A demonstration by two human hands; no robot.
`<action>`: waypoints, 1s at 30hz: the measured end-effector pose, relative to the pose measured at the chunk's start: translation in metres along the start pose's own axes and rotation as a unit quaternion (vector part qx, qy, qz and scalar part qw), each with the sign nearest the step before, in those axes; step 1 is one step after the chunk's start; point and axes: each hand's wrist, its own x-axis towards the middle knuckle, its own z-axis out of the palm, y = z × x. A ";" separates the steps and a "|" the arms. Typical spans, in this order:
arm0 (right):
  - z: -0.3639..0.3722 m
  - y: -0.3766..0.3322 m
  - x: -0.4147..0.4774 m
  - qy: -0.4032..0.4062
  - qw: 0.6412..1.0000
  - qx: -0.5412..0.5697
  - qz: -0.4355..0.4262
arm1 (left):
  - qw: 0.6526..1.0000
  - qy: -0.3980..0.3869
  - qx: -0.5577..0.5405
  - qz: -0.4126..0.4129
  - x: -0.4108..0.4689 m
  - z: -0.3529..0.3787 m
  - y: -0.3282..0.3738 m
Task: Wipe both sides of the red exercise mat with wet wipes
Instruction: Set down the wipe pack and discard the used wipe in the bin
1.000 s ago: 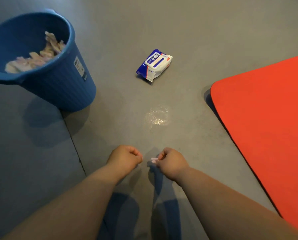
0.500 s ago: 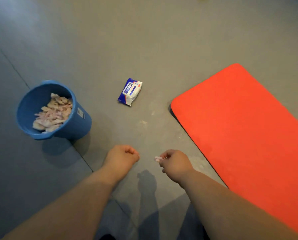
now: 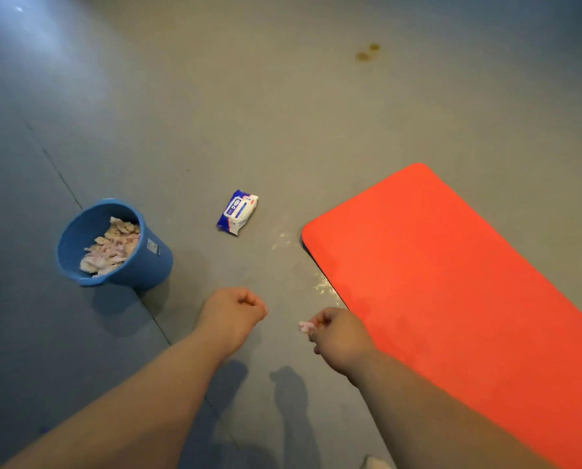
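The red exercise mat lies flat on the grey floor at the right, running to the lower right corner. A blue-and-white pack of wet wipes lies on the floor left of the mat's near corner. My right hand hovers beside the mat's left edge and pinches a small pale scrap of wipe. My left hand is a closed fist with nothing visible in it, a little left of the right hand.
A blue bucket with several used wipes in it stands at the left. Wet patches glisten on the floor along the mat's corner. A yellowish stain marks the floor far back. Something pale shows at the bottom edge.
The view has pulled up and back, so bucket, pack and mat look smaller and farther. Both hands keep the same pose, drifting slightly apart.
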 end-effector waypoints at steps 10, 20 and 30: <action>-0.084 0.004 -0.055 -0.036 0.999 0.016 0.000 | 0.998 0.055 0.007 -0.026 -0.073 0.012 0.051; -0.110 -0.045 -0.064 -0.042 0.998 0.007 -0.035 | 0.996 0.056 -0.062 -0.016 -0.061 -0.022 0.094; -0.059 0.017 -0.032 -0.127 0.991 -0.045 -0.011 | 0.988 0.101 -0.073 -0.089 -0.056 0.036 0.010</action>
